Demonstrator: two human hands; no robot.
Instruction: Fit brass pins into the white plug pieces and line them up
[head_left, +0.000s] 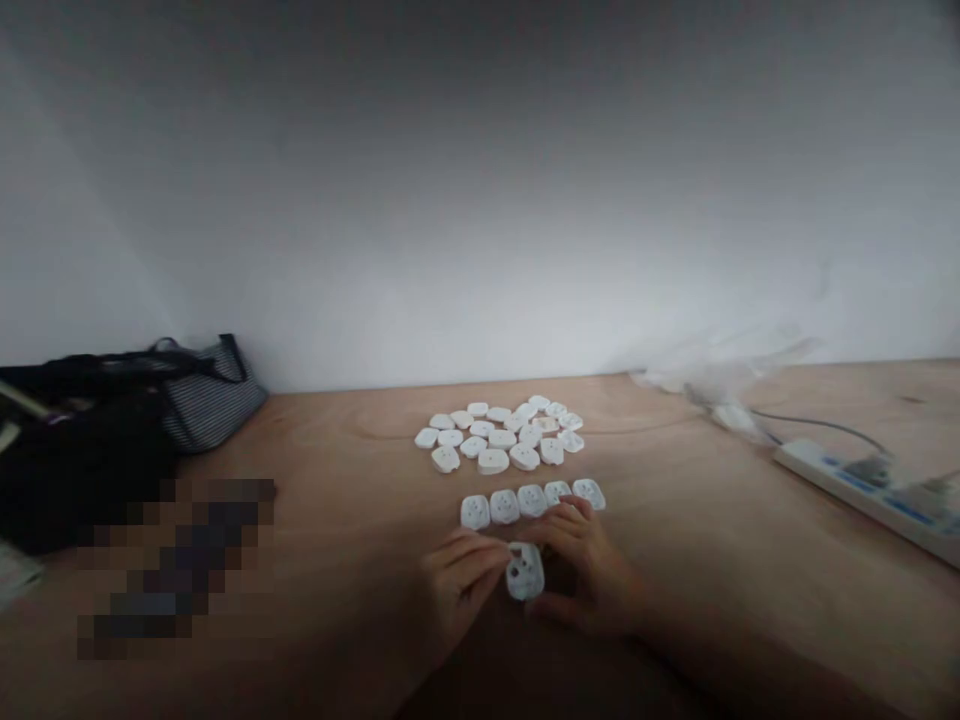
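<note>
A white rounded-square plastic housing [525, 573] with dark holes in its inner side lies between my two hands, close to the table's front. My right hand [581, 565] curves round its right side, thumb by the lower edge and fingers by the upper edge. At the housing's upper left, my left hand [466, 580] is closed in a pinch; whatever its fingertips hold is too small to make out. Just beyond my hands runs a row of several similar housings [505, 506], their hollow sides up. My right fingers partly cover the row.
Farther back sits a cluster of white plastic pieces [493, 461]. A black bag [90, 440] and a striped pouch [210, 395] are at left, near a pixelated object [180, 560]. On the right are a clear plastic bag [720, 385] and a power strip [862, 495] with a cable.
</note>
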